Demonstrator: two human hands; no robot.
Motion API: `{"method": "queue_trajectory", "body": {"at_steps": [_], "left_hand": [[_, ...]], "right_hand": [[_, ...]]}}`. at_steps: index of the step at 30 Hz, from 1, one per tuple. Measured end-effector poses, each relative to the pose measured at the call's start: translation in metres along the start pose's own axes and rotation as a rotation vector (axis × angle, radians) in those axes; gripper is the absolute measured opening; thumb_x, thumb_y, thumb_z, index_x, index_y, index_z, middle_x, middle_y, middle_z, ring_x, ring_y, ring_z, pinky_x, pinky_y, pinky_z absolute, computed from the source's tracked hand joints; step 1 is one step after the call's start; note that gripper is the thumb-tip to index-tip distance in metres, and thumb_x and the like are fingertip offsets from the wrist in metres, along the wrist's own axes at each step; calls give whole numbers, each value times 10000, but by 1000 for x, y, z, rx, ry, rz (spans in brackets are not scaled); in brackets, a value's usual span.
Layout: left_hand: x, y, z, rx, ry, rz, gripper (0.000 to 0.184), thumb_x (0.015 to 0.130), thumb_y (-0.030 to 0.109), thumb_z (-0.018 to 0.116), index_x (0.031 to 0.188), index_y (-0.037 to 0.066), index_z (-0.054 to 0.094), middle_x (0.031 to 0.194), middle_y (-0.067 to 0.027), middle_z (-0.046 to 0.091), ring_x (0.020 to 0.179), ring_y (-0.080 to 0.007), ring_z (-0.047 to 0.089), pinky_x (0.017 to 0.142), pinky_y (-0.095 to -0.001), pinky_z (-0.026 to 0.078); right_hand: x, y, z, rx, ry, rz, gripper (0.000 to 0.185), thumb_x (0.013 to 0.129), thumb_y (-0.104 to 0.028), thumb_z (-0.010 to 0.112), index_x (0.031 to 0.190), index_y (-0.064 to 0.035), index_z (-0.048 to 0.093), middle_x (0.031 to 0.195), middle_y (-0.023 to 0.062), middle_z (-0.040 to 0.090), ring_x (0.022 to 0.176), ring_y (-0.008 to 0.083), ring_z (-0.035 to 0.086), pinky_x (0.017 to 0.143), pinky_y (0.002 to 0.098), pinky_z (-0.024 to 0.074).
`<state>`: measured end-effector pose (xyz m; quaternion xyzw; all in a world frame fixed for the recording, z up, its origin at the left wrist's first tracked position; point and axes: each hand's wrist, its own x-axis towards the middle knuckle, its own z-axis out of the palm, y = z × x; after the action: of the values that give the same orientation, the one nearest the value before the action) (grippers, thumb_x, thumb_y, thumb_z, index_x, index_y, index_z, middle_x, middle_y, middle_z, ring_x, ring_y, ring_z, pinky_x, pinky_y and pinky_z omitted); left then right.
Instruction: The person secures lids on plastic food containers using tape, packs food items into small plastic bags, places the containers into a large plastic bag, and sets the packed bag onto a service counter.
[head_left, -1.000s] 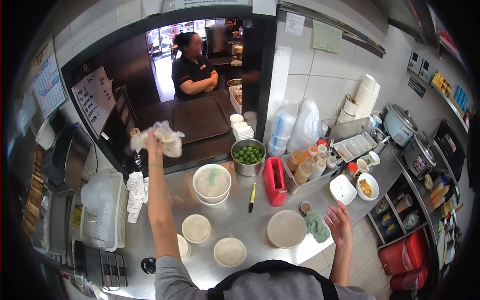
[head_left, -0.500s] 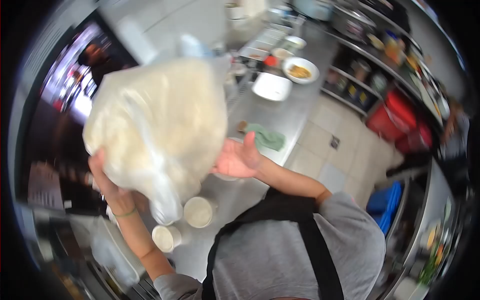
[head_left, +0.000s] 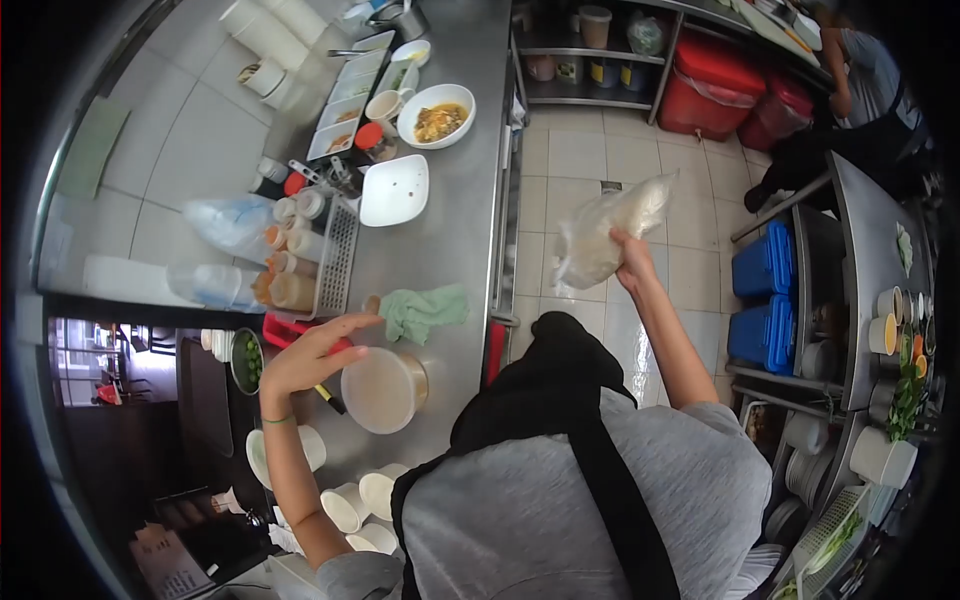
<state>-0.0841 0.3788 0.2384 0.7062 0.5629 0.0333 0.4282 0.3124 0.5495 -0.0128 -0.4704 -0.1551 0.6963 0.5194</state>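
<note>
My right hand [head_left: 633, 258] grips a clear plastic bag [head_left: 612, 228] with pale contents and holds it out to the right, above the tiled floor. My left hand [head_left: 312, 356] is empty, its fingers stretched over the steel counter. Just beside its fingertips stands a round translucent tub [head_left: 383, 390]; whether they touch I cannot tell. A green cloth [head_left: 425, 312] lies on the counter beyond the tub. Several white paper cups [head_left: 346, 507] stand near my left forearm.
A square white dish [head_left: 394, 191] and a bowl of food [head_left: 437, 117] stand farther along the counter. Squeeze bottles [head_left: 292, 290] fill a perforated basket beside the wall. Blue bins [head_left: 762, 330] sit under the right-hand counter, and another person [head_left: 870, 90] stands at the upper right.
The bag has moved from in front of me to the far right, now in my right hand. My left hand has left the bag and is over the counter. The view has turned right.
</note>
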Motion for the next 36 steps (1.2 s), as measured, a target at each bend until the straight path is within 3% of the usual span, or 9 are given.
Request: {"method": "queue_trajectory", "body": {"at_steps": [6, 14, 19, 24, 26, 28, 32, 34, 36], "left_hand": [[5, -28, -17, -302, 154, -197, 450, 874, 133, 528, 1295, 39, 400, 1289, -85, 452, 1158, -230, 456, 972, -334, 359], [-1, -19, -5, -453, 286, -401, 456, 882, 132, 526, 1302, 24, 382, 1292, -92, 451, 1183, -214, 434, 970, -326, 350], [21, -28, 14, -430, 282, -375, 457, 853, 119, 559, 1280, 37, 419, 1250, -96, 490, 1124, -216, 488, 923, -329, 397], [110, -70, 74, 304, 480, -313, 212, 749, 27, 531, 952, -20, 568, 936, -207, 589, 875, -374, 572, 754, -405, 466], [158, -67, 115, 707, 550, -748, 191, 759, 80, 489, 915, 42, 594, 861, -202, 611, 781, -265, 641, 572, -344, 511], [191, -93, 147, 902, 608, -882, 154, 732, 118, 529, 817, 74, 650, 830, -155, 628, 690, -207, 646, 494, -290, 496], [192, -91, 132, 636, 669, -812, 102, 696, 111, 568, 679, 88, 665, 779, -130, 635, 645, -210, 641, 487, -297, 497], [188, -92, 114, 614, 827, -777, 86, 681, 86, 571, 690, 72, 655, 724, -122, 627, 613, -227, 639, 483, -310, 501], [182, -87, 100, 607, 978, -726, 80, 666, 62, 575, 702, 56, 646, 668, -114, 619, 581, -245, 636, 478, -323, 504]], "right_hand": [[143, 50, -53, 139, 217, 130, 425, 839, -12, 450, 1249, 26, 346, 1182, 195, 470, 1091, 358, 480, 960, 497, 387], [186, 167, 77, 246, -475, 495, 375, 829, -23, 510, 1188, 15, 411, 1076, 157, 548, 983, 289, 569, 891, 419, 468], [179, 242, 127, -600, -256, 510, 360, 886, -229, 367, 1103, 11, 526, 981, 213, 614, 929, 305, 601, 766, 428, 508], [213, 312, 70, -1089, -942, -42, 399, 880, -270, 375, 1101, 14, 548, 1038, 223, 601, 975, 323, 583, 816, 419, 481], [224, 316, 36, -1310, -1179, -134, 416, 877, -286, 378, 1100, 15, 557, 1060, 227, 596, 993, 330, 576, 837, 415, 471], [193, 257, 34, -1612, -1318, 284, 426, 850, -327, 476, 1121, -10, 563, 1119, 207, 574, 1082, 336, 524, 928, 382, 410], [148, 167, 58, -1811, -1795, 337, 390, 840, -305, 524, 1056, 10, 605, 1075, 206, 598, 1012, 302, 564, 886, 361, 429], [207, 181, 30, -776, -2279, 334, 396, 842, -302, 534, 1034, 38, 604, 1015, 206, 620, 925, 278, 598, 834, 353, 457], [129, 107, 122, -1798, -1903, 480, 345, 854, -242, 542, 992, 67, 610, 962, 177, 642, 825, 238, 634, 775, 321, 484]]}}
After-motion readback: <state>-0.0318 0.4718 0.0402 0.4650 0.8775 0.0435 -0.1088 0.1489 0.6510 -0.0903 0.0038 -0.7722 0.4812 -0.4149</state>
